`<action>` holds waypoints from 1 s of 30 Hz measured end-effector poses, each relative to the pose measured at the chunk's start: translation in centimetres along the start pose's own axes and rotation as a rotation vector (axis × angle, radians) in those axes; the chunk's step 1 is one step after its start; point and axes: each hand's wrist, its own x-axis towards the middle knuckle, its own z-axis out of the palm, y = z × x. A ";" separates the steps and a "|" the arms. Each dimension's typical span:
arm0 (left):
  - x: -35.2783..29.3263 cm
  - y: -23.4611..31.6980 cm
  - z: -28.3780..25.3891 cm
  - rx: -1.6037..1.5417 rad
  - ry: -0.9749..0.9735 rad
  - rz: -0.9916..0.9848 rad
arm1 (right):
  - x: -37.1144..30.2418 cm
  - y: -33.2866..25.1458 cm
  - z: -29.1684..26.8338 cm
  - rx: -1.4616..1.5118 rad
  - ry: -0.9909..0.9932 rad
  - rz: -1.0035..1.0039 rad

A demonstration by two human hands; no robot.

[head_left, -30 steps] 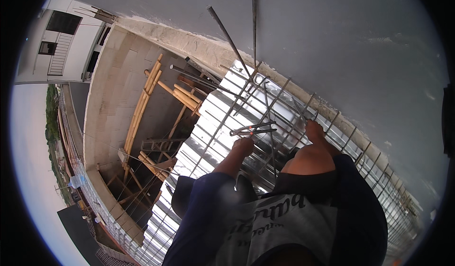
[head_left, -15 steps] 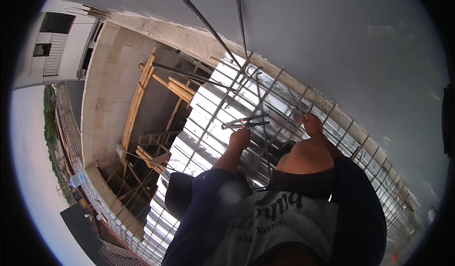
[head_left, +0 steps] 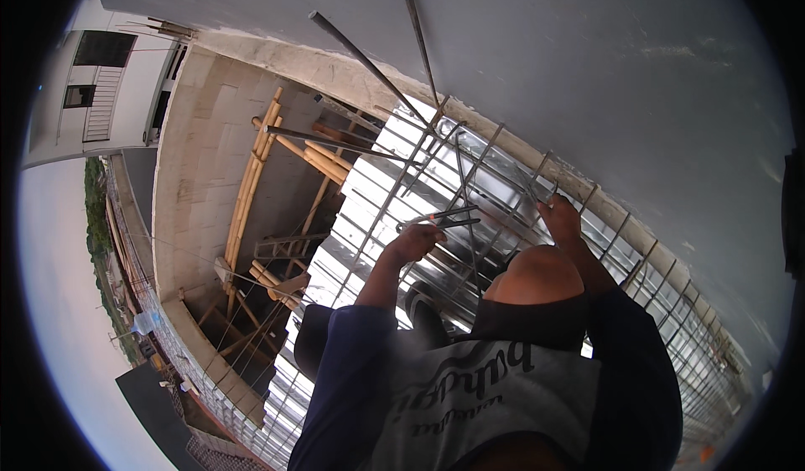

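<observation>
Pincers with dark handles and orange marks (head_left: 457,213) lie spread above the steel bars. My left hand (head_left: 417,242) overlaps their jaw end with curled fingers and looks closed on them; its grip is partly hidden. To the right, my right hand (head_left: 561,217) is closed around thin grey strands that look like tie wire (head_left: 533,187), beside the bars next to the wall. Beneath both hands spreads a rebar grid (head_left: 394,182) over shiny corrugated metal sheeting (head_left: 356,211). My bent knee (head_left: 537,274) rises between my arms.
A grey wall (head_left: 604,77) runs along the right. Two long bars (head_left: 360,56) stick up near it, and another (head_left: 335,140) juts over the opening at left. Bamboo poles (head_left: 251,177) stand in that opening, behind a block wall (head_left: 197,152). Buildings and sky lie beyond.
My left hand has shifted slightly left and up over the jaw end of the pincers, which stay nearly in place. My right hand stays by the same bars. The view has tilted slightly.
</observation>
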 end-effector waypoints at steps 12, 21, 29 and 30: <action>1.8 10.4 5.3 -0.329 -0.041 -0.228 | 2.8 -13.9 -4.3 1.229 -0.364 0.031; 3.9 15.5 -1.6 -0.826 0.432 -0.203 | 0.4 -17.6 -6.1 0.564 -0.420 -0.379; 3.5 15.3 -1.0 -0.853 0.629 -0.074 | -0.8 -18.1 -6.9 0.738 -0.576 -0.190; 3.4 16.1 -1.7 -0.838 0.690 -0.023 | -0.5 -17.6 -6.3 0.840 -0.535 -0.209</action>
